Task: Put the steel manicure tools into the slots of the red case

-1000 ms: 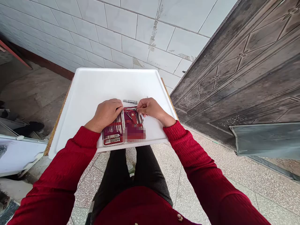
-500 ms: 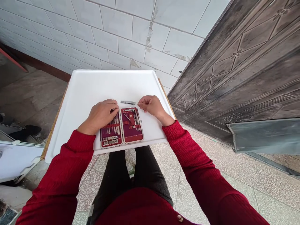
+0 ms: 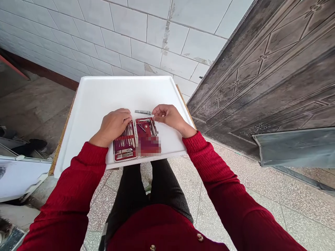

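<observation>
A red manicure case [image 3: 125, 159] lies unfolded near the front of the white tabletop. My left hand [image 3: 113, 125] rests over the upper part of its left half, fingers curled at the edge and thumb by the spine. Slim metal tools and two nail clippers [image 3: 124, 153] sit in that half. The right half holds cuticle nippers [image 3: 142, 125] and other tools; its lower part is pixelated. Just behind the case lies a loose nail clipper [image 3: 142, 112]. My right hand [image 3: 167, 116] is beside its right end, thumb at the case's corner, thumb and index slightly apart.
The white tabletop [image 3: 99, 90] has a raised rim and stands near a white tiled wall [image 3: 131, 21]. A dark patterned metal door [image 3: 261, 76] is at the right. Papers and other items [image 3: 23, 177] lie to the left.
My right hand has shifted slightly left, closer to the loose nail clipper and the case's corner. My left hand stays at the case. The view has tilted slightly.
</observation>
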Available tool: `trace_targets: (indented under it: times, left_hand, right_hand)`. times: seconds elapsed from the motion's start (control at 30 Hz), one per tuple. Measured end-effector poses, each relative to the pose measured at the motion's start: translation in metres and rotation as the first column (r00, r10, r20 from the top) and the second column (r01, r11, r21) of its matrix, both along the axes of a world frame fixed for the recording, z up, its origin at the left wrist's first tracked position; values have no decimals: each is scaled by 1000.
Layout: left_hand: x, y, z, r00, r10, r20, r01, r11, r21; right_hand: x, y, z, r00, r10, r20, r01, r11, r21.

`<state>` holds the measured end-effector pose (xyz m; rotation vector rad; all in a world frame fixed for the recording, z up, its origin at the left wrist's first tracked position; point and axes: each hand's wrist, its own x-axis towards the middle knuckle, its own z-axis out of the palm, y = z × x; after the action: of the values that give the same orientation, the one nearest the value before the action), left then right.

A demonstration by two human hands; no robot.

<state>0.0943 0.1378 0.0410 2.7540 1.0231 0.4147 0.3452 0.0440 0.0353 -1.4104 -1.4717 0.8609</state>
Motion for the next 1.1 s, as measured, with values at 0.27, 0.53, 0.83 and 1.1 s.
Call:
trace_targets:
  times: [0.27, 0.53, 0.83, 1.1]
  left_hand:
    - [2, -1, -1, 999, -23, 28, 22, 999, 24]
    - [2, -1, 0, 1000, -20, 21, 20, 1000, 24]
    - [2, -1, -1, 1000, -23, 18, 22, 999, 30]
    - [2, -2, 0, 999, -23, 43, 22, 999, 26]
  right_hand:
    - [-15, -58, 11, 918, 258, 300, -268, 963, -9]
    - [-21, -61, -2, 897, 204, 392, -239, 970, 42]
    - [-16, -56, -3, 961, 39, 273, -84, 984, 155]
    - [-18, -25, -12, 979, -90, 183, 76, 994, 80]
